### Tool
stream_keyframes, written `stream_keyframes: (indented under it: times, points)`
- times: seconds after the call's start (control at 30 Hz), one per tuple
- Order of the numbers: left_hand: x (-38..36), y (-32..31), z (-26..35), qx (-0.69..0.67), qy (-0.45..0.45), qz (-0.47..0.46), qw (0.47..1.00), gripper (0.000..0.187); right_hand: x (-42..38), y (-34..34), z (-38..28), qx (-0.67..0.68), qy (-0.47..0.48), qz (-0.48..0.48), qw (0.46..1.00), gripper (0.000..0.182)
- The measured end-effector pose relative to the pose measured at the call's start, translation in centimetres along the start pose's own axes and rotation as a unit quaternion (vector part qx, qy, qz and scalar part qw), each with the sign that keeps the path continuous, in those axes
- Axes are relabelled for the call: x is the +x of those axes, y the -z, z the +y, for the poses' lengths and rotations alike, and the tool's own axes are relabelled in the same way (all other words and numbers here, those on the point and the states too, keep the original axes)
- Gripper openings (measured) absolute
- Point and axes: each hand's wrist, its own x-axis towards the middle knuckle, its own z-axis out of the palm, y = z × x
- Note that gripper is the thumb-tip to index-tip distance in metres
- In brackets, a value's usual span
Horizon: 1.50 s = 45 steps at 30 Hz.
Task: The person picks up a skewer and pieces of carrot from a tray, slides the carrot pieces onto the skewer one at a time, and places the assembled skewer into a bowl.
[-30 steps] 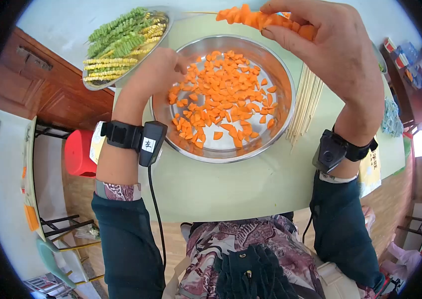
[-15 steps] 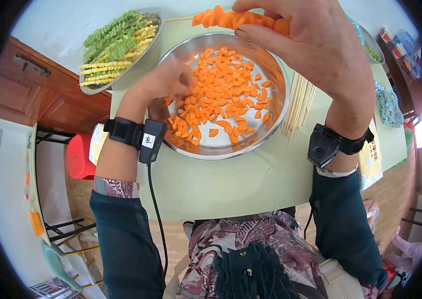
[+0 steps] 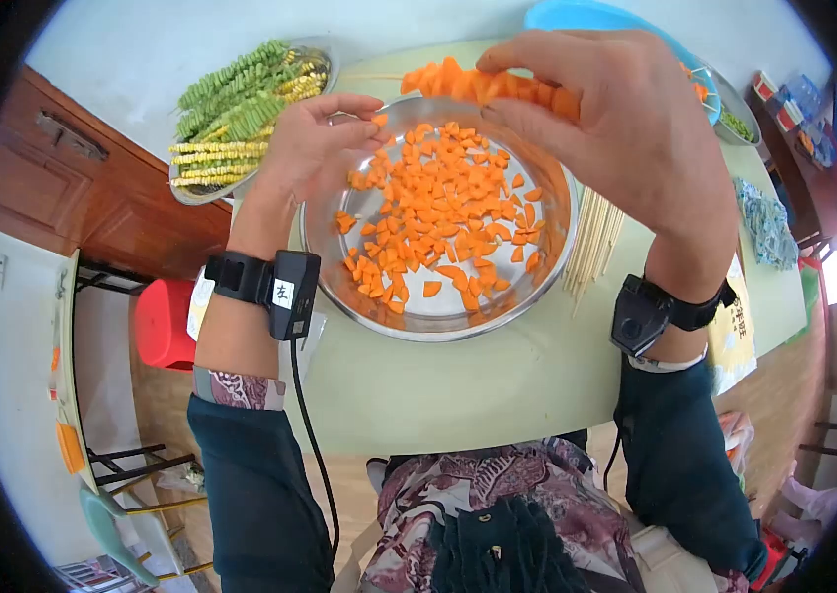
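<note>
My right hand [image 3: 626, 124] is closed around a carrot skewer [image 3: 458, 81], a thin stick threaded with orange carrot slices, held level above the far rim of the basin. The stick's bare end points left. My left hand [image 3: 325, 138] pinches a small carrot piece [image 3: 380, 120] between thumb and fingertips, over the basin's left rim and a little below the skewer's tip. Under both hands stands a wide steel basin [image 3: 428, 324] with many cut carrot pieces [image 3: 448, 193] spread over its bottom.
At the upper left, a steel bowl [image 3: 191, 193] bears green and yellow vegetable skewers [image 3: 231, 109]. Bare bamboo sticks [image 3: 591, 242] lie right of the basin on the pale green table [image 3: 468, 395]. Further right are a blue basin [image 3: 586, 15], a metal bowl [image 3: 740, 124] and a patterned cloth [image 3: 766, 222].
My left hand has risen out of the basin with a carrot piece, toward the skewer. The right hand and skewer sit slightly lower and further right in view.
</note>
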Motion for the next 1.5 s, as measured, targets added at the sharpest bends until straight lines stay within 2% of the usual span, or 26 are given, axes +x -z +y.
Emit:
stream_keyframes:
  times: [0.07, 0.2, 0.27, 0.37, 0.87, 1.5]
  points:
    - [0.0, -0.1, 0.1, -0.058, -0.001, 0.034, 0.998, 0.030, -0.2, 0.1, -0.1, -0.017, -0.024, -0.045, 0.999, 0.022]
    - [0.5, 0.4, -0.3, -0.040, -0.040, 0.068, 0.996, 0.030, -0.2, 0.0, -0.4, -0.026, -0.019, -0.043, 0.999, 0.021]
    - [0.6, 0.7, -0.6, -0.094, -0.050, 0.085, 0.991, 0.029, -0.1, 0.1, -0.5, -0.015, -0.027, -0.039, 0.999, 0.020]
    - [0.6, 0.7, -0.5, -0.101, -0.053, 0.113, 0.987, 0.029, -0.2, 0.2, -0.3, -0.025, -0.011, -0.040, 0.999, 0.020]
    - [0.7, 1.4, -0.6, -0.133, -0.038, 0.152, 0.979, 0.023, -0.3, 0.1, -1.0, -0.018, -0.027, -0.067, 0.997, 0.018]
    - [0.7, 1.2, -0.6, -0.100, -0.054, 0.182, 0.977, 0.018, -0.3, -0.5, -1.4, -0.059, -0.010, -0.067, 0.996, 0.018]
